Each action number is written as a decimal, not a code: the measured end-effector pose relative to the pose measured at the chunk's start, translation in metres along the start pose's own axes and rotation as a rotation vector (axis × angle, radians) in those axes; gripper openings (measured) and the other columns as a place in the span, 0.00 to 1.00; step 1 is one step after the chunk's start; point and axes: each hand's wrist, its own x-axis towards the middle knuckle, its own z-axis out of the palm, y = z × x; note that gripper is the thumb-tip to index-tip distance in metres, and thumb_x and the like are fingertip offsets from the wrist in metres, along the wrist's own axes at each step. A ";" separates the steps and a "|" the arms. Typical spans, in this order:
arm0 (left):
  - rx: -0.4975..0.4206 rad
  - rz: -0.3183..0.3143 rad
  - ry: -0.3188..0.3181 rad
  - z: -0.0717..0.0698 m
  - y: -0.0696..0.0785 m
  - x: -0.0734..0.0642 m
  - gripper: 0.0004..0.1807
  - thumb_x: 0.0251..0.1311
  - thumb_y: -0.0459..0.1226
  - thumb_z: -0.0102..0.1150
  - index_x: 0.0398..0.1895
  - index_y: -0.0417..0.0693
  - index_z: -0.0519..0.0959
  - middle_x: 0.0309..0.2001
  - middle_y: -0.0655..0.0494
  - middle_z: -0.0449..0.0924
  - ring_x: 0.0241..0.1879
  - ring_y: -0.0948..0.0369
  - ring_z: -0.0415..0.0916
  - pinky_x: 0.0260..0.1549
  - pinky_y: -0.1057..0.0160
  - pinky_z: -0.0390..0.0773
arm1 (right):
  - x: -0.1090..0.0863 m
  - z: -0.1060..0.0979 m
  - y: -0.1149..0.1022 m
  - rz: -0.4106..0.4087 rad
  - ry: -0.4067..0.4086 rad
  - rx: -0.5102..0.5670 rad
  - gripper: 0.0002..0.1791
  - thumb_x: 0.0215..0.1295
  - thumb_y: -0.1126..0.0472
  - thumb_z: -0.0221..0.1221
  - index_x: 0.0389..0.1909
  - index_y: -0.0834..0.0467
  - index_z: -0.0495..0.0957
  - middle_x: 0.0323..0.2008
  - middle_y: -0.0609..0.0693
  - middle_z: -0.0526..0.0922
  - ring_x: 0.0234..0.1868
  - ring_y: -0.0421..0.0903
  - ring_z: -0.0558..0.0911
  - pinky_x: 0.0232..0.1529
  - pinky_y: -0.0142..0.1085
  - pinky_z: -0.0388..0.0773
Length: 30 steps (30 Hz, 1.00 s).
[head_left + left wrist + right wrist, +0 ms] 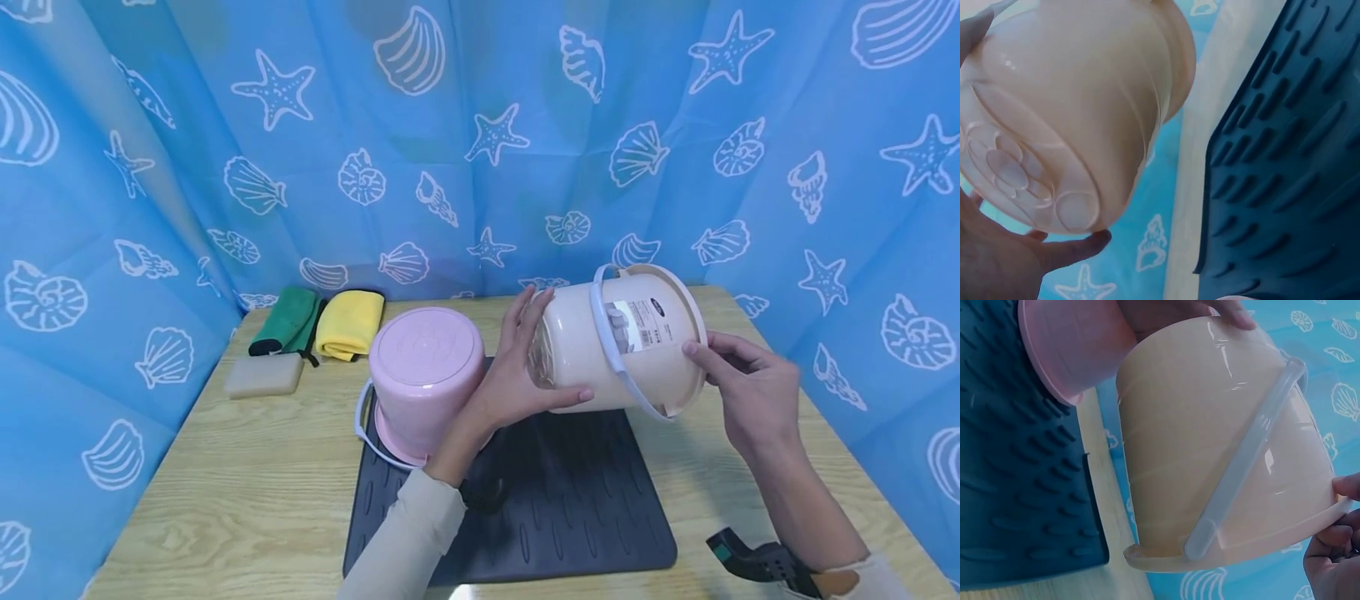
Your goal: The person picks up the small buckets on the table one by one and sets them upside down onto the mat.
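Observation:
A cream bucket (585, 333) with a pale blue handle (609, 333) is held tilted on its side above the mat, its rim toward the right. My left hand (517, 375) spreads round its base end, thumb below and fingers above; the left wrist view shows a flower relief on that base (1010, 165). At the rim, my right hand (753, 383) pinches the edge between thumb and fingers. A printed label (639, 325) is on the bucket's side. Left of it, a pink bucket (427, 375) stands upside down on the dark ribbed mat (570, 517), partly behind my left forearm.
At the back left of the wooden table (240, 483) lie a folded green cloth (285, 321), a folded yellow cloth (348, 323) and a pale rectangular block (264, 375). A blue seashell-patterned curtain (465, 208) stands round the back and sides.

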 end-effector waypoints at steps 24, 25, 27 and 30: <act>0.179 0.073 0.045 -0.031 0.038 0.004 0.60 0.39 0.58 0.77 0.76 0.84 0.51 0.78 0.64 0.39 0.74 0.51 0.50 0.57 0.42 0.73 | -0.004 -0.016 0.001 -0.033 -0.248 -0.598 0.23 0.68 0.46 0.63 0.56 0.57 0.81 0.36 0.42 0.83 0.36 0.37 0.80 0.32 0.27 0.77; 0.181 0.078 0.049 -0.033 0.039 0.004 0.60 0.39 0.58 0.78 0.76 0.83 0.51 0.78 0.63 0.40 0.74 0.51 0.50 0.57 0.42 0.73 | -0.006 -0.017 0.001 -0.064 -0.254 -0.631 0.23 0.68 0.46 0.63 0.57 0.56 0.81 0.38 0.42 0.83 0.38 0.36 0.80 0.32 0.26 0.77; 0.185 0.081 0.052 -0.036 0.042 0.005 0.60 0.39 0.57 0.78 0.76 0.82 0.52 0.78 0.64 0.39 0.74 0.52 0.50 0.58 0.42 0.72 | -0.010 -0.019 -0.001 -0.127 -0.272 -0.688 0.22 0.69 0.48 0.63 0.57 0.56 0.82 0.42 0.44 0.84 0.40 0.35 0.81 0.34 0.25 0.77; 0.204 0.086 0.042 -0.040 0.045 0.006 0.60 0.38 0.59 0.78 0.76 0.83 0.52 0.78 0.65 0.39 0.74 0.52 0.50 0.58 0.41 0.71 | -0.016 -0.020 -0.005 -0.204 -0.286 -0.738 0.19 0.69 0.50 0.63 0.55 0.54 0.83 0.43 0.46 0.83 0.41 0.33 0.79 0.37 0.22 0.75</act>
